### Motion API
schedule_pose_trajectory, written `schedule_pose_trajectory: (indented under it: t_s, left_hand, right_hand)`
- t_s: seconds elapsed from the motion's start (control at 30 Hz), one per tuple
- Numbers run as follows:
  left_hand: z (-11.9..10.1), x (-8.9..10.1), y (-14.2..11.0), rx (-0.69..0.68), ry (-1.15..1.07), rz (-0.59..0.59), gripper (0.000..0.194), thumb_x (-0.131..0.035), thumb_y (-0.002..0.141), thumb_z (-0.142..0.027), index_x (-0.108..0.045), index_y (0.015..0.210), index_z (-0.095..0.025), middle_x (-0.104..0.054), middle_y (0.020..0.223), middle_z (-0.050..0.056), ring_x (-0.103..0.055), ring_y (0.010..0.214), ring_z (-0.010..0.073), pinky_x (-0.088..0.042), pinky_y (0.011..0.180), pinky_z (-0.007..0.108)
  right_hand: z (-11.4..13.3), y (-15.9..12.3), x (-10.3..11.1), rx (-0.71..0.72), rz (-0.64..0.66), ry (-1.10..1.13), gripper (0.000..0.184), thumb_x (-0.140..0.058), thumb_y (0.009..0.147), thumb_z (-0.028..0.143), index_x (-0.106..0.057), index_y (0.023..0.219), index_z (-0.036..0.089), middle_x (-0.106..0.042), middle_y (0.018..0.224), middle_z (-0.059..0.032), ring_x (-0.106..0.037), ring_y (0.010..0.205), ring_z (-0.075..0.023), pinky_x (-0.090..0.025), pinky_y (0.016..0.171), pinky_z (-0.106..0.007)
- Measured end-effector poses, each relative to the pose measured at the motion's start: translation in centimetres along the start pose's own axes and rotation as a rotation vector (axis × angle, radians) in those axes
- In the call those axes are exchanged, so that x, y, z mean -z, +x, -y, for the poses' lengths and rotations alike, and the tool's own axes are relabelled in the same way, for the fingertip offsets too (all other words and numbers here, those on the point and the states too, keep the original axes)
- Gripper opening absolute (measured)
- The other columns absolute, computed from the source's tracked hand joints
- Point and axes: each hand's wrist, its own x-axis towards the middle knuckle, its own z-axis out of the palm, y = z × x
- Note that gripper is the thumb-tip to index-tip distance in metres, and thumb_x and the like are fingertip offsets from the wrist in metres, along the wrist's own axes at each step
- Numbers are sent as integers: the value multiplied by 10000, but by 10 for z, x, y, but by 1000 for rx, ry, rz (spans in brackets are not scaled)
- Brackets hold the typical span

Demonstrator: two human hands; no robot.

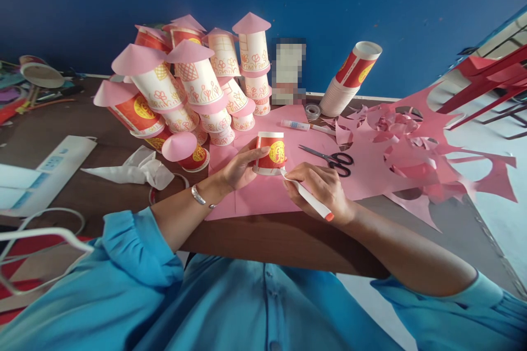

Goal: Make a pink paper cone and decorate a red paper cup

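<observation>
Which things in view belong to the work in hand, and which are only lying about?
Likely belonging: red paper cup in the left hand; orange-ended marker in the right hand; cone-roofed cups; scissors, idle.

Probably just lying about: crumpled white sheet, tissue or plastic, unclear; white cable; pink offcuts.

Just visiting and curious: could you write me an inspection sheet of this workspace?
Surface: brown table, partly covered with pink paper.
Job's things: red cup; white marker, tip near the cup's lower edge; decorated cup stacks with pink cone tops.
Clutter: pink paper scraps at right, scissors, crumpled white sheet at left.
Grips: left-hand grip holds the red cup; right-hand grip holds the white marker.
Cables: white cable-like loops at lower left.
Surroundings: blue wall behind the table.
</observation>
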Motion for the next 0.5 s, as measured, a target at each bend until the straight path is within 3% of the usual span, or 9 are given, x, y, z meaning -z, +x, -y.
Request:
schedule_pose_trajectory:
  t_s: [0.5]
  left_hand:
    - [1,1,2,2,40,22,495,-895,873,-443,-738,1289,-225,-822,1079,63,-793,1018,271,-638,885,384]
  right_hand:
    - [1,-1,0,28,-4,44,127,-669,1060,124,-614,1045,238,-763,784,7,-744,636,-152,-550,591,-260]
